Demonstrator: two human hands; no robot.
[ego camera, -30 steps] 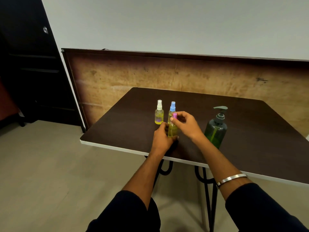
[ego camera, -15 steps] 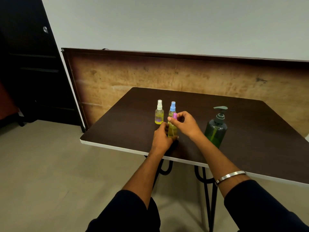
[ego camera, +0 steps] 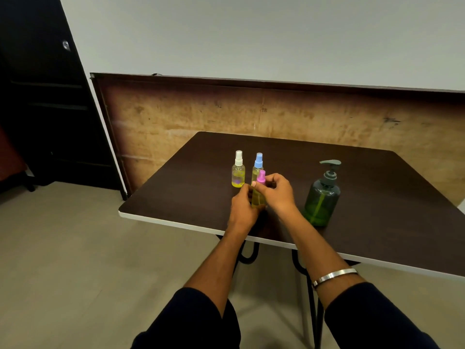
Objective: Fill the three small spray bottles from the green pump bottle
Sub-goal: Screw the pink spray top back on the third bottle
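No text, label or number is readable anywhere. The white-capped spray bottle [ego camera: 238,172], left of the green pump bottle [ego camera: 322,197], carries a purple mark. It is perhaps print, too blurred to read.

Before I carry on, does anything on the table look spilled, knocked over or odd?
Nothing stands out. The white-capped bottle, blue-capped bottle and green pump bottle stand upright; both hands hold the pink-capped bottle. No spill shows on the table.

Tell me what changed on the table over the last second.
Very little. The right hand shifted its fingers slightly on the pink spray top, while the left hand kept holding that bottle's body. The white-capped bottle, blue-capped bottle and green pump bottle stayed put.
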